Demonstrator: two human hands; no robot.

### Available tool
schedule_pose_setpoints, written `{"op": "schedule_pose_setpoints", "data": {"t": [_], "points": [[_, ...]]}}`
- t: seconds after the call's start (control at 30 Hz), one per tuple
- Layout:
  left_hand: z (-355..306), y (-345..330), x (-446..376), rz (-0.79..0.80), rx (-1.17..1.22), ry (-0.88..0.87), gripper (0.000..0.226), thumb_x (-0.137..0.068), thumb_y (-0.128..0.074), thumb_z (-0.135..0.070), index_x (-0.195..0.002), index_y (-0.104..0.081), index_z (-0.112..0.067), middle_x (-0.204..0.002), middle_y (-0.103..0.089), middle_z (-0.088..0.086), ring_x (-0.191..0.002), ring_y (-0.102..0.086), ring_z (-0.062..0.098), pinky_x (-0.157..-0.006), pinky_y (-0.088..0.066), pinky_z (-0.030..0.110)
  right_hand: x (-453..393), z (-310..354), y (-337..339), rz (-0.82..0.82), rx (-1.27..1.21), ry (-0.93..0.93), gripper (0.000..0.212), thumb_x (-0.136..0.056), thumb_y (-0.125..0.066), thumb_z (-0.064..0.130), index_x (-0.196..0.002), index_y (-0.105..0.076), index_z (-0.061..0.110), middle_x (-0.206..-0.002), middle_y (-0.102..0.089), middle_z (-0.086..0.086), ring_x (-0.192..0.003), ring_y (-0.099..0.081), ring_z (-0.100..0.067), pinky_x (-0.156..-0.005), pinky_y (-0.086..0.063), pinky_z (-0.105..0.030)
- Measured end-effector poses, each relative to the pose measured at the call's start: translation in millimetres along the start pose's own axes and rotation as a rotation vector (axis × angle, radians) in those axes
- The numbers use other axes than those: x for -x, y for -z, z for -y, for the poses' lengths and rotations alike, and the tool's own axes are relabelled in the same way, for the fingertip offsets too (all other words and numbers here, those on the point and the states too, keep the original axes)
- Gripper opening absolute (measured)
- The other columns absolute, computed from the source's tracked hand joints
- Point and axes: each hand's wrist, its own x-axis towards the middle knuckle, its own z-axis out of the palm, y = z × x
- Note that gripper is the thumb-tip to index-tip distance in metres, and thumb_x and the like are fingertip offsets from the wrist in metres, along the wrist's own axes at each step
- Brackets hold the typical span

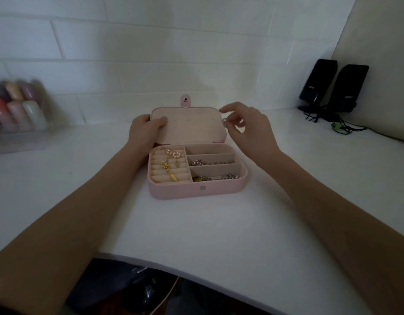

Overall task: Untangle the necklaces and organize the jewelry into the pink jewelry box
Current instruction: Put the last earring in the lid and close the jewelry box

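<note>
Pink jewelry box (196,189) sits open on the white desk (219,223), lid (189,125) tilted back toward the wall. Contents: gold chain w/ pendant (168,170) draped across the ring-roll section, a pearly piece (172,153) just behind it. Divided side: middle slot holds a silvery chain (199,163), front slot holds a dark gold clump (202,178) and a silver clump (230,176); rear slot looks bare.

Handling, judged: box is light and stiff-shelled, hinge soft, so the lid wants steadying at its edge. Chains are light, limp, slippery, apt to re-knot; best pinched near clasp or pendant and lowered in slowly.

Left hand (144,133) grips the lid's near-side edge, thumb lying over the inner panel, fingers curled behind (hidden). Lid panel is dotted w/ small holes, prob. for studs.

Right hand (246,126) hovers at the lid's opposite corner, thumb and forefinger pinched together on a small shiny item (225,121) (too small to ID; could be an earring or ring). Other fingers spread loosely. Item is just beside the lid edge; can't tell if touching.

Further out from the right hand: two black speakers (332,87) w/ cables. Beyond the left hand: clear case of pastel items (17,105), blurred.
</note>
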Motion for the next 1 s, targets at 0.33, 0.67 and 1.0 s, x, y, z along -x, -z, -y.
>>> {"op": "schedule_pose_setpoints", "data": {"t": [0.33,0.67,1.0], "points": [[3,0,-1,0.018,0.046,0.006,0.014,-0.089,-0.058,-0.015,-0.099,-0.062,-0.005,-0.08,-0.063,0.003,-0.067,-0.059,0.013,-0.056,-0.049,0.023,10,37,1,0.268,-0.423,-0.174,0.027,-0.086,-0.054,0.001,-0.104,-0.066,0.017,-0.074,-0.073,-0.003,-0.074,-0.069,-0.006,-0.075,-0.049,-0.013],[-5,2,2,0.344,0.401,-0.043,0.042,-0.092,-0.053,-0.008,-0.134,-0.045,-0.01,-0.116,-0.061,0.007,-0.095,-0.064,0.017,-0.072,-0.056,0.028,10,2,-7,0.122,-0.654,-0.637,0.053,-0.091,-0.06,0.014,-0.138,-0.039,0.008,-0.12,-0.063,-0.013,-0.097,-0.066,-0.023,-0.087,-0.054,-0.037],[-13,4,8,0.488,0.426,-0.136,0.042,-0.082,-0.062,-0.005,-0.121,-0.059,-0.018,-0.101,-0.069,-0.006,-0.095,-0.063,0.011,-0.079,-0.054,0.032,0,-11,35,0.093,-0.532,-0.382,0.03,-0.079,-0.066,-0.007,-0.101,-0.054,0.01,-0.098,-0.071,-0.013,-0.078,-0.069,-0.018,-0.075,-0.054,-0.029]]}}
